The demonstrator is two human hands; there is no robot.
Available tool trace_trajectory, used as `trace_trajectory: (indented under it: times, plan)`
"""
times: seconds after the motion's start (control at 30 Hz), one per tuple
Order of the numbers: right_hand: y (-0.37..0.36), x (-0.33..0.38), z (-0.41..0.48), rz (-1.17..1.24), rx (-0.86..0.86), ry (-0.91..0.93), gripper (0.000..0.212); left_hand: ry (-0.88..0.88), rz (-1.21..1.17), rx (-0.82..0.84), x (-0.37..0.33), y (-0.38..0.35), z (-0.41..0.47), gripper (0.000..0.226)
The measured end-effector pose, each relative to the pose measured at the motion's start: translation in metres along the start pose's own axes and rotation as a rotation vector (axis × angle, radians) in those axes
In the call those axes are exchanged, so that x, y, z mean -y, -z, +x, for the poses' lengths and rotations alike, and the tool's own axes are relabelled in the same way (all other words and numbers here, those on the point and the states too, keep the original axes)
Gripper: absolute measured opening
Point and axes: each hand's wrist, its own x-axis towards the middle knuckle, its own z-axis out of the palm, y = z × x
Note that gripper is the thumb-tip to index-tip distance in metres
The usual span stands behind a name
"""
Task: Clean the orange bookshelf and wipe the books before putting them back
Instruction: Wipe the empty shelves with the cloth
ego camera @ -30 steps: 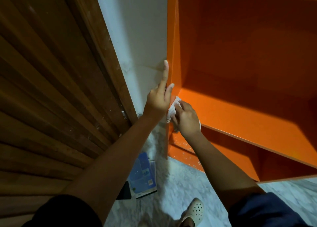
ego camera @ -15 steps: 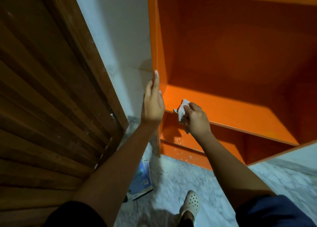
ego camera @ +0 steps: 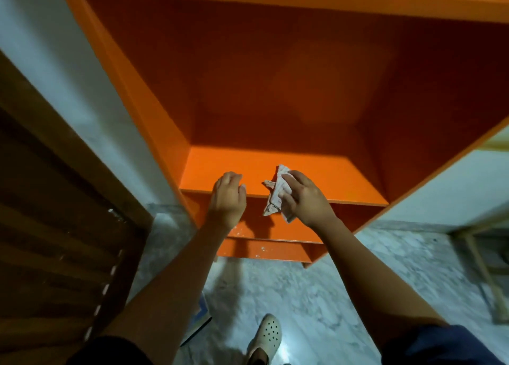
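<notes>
The orange bookshelf (ego camera: 275, 89) fills the upper view, its compartments bare. My right hand (ego camera: 305, 196) grips a crumpled whitish cloth (ego camera: 276, 191) at the front edge of the middle shelf board (ego camera: 355, 181). My left hand (ego camera: 227, 196) hovers just left of the cloth, over the same edge, fingers loosely curled and holding nothing. A blue book (ego camera: 201, 317) lies on the floor, mostly hidden behind my left forearm.
A brown wooden slatted door (ego camera: 55, 240) stands at the left beside a white wall (ego camera: 68, 75). The floor is grey marble (ego camera: 303, 295). My foot in a white clog (ego camera: 265, 334) is below. A wooden frame (ego camera: 484, 271) stands at the right.
My left hand has left the bookshelf's left side panel and come to the shelf's front edge. My right hand with the cloth has shifted right. The view has swung right to centre the shelf.
</notes>
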Motion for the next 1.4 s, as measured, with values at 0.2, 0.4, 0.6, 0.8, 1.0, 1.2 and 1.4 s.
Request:
trace_trajectory:
  times: [0.2,0.4,0.6,0.8,1.0,1.2,1.4]
  plan:
    - [0.034,-0.058,-0.028,0.016,-0.146,-0.191,0.036,-0.068,0.101,0.089,-0.028,-0.029,0.033,0.036]
    - [0.055,-0.085,-0.063,0.033,-0.338,-0.441,0.034,-0.114,0.116,0.149,-0.061,-0.05,0.045,0.04]
    - [0.065,-0.08,-0.037,0.102,-0.544,-0.511,0.036,-0.172,0.098,0.191,-0.081,-0.068,0.06,0.037]
    - [0.062,-0.096,0.002,0.076,-0.44,-0.692,0.028,-0.218,0.096,0.167,-0.083,-0.075,0.07,0.034]
    - [0.054,-0.105,0.0,-0.007,-0.361,-0.565,0.038,-0.236,0.105,0.129,-0.08,-0.078,0.074,0.04]
    - [0.051,-0.105,-0.007,-0.1,-0.279,-0.576,0.037,-0.254,0.144,0.11,-0.082,-0.081,0.074,0.046]
    - [0.043,-0.098,-0.016,-0.156,-0.261,-0.625,0.046,-0.261,0.157,0.124,-0.08,-0.084,0.072,0.033]
